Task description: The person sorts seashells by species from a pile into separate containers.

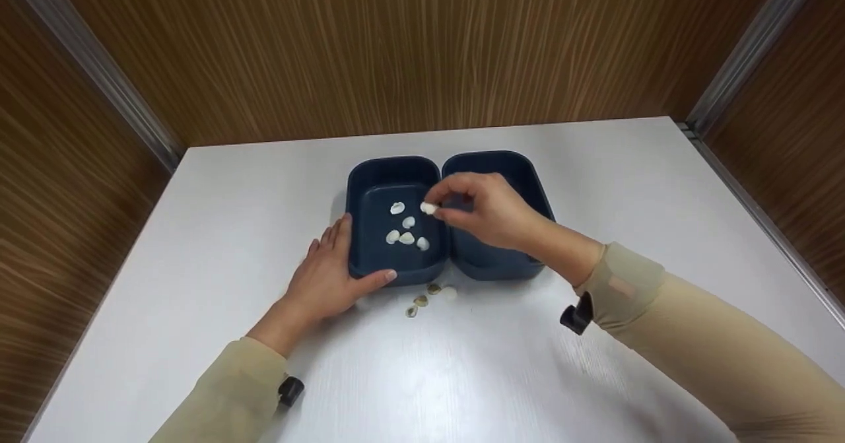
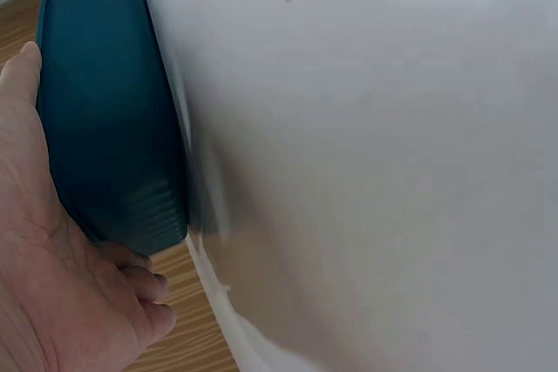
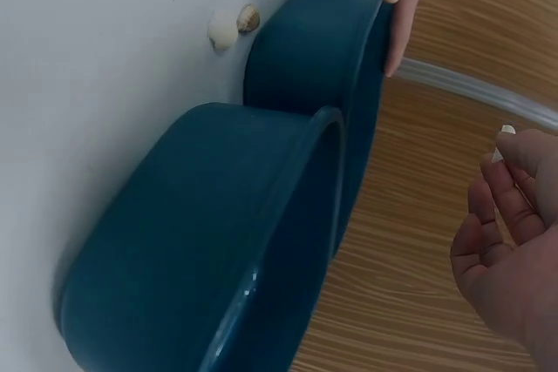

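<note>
My right hand [image 1: 492, 208] pinches a white seashell [image 1: 428, 208] between thumb and fingertips, above the inner edge of the left blue container [image 1: 396, 274]. In the right wrist view the same shell [image 3: 506, 131] shows only a small part. Several white shells [image 1: 406, 238] lie on the floor of that container. My left hand [image 1: 327, 274] rests against the container's left side, its thumb along the front rim and its fingers spread down the wall. In the left wrist view the palm [image 2: 52, 276] touches the container's outer wall [image 2: 109, 119].
A second blue container [image 1: 502, 271] stands close beside the first on the right, partly under my right arm. In front of them on the white table [image 1: 462, 364] lie several brownish shells [image 1: 421, 301] and one white shell [image 1: 449, 292]. Wood-patterned panels [image 1: 422, 47] enclose the table.
</note>
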### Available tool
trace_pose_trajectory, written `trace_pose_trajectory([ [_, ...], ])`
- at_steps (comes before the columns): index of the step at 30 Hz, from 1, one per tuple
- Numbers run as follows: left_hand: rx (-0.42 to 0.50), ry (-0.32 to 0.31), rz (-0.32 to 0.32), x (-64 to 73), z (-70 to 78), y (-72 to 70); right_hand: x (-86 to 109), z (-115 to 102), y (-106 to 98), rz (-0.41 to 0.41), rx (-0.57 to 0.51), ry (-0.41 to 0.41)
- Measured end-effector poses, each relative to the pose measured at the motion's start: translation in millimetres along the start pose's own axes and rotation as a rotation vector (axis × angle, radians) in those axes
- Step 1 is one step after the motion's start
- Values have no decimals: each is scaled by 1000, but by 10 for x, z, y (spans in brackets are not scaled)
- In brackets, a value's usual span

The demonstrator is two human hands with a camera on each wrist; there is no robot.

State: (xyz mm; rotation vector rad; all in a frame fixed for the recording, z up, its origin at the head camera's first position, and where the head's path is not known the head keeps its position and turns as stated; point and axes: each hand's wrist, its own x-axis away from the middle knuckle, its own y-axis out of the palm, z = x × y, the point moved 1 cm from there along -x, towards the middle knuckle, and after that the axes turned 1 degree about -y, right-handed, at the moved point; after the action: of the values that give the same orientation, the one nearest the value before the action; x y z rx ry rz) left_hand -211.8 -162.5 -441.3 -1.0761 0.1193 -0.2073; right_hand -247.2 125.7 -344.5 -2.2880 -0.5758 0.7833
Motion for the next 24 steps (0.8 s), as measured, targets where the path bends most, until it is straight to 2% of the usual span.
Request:
trace_pose_trajectory([
  [10, -6, -7, -10, 7, 14, -8, -165, 267, 234, -17, 28, 118],
  [19, -9, -2, -9, 4, 4, -23, -242, 399, 353, -24, 118, 114],
  [24, -5, -2, -11, 12, 10, -21, -256, 433, 366, -27, 161, 141],
])
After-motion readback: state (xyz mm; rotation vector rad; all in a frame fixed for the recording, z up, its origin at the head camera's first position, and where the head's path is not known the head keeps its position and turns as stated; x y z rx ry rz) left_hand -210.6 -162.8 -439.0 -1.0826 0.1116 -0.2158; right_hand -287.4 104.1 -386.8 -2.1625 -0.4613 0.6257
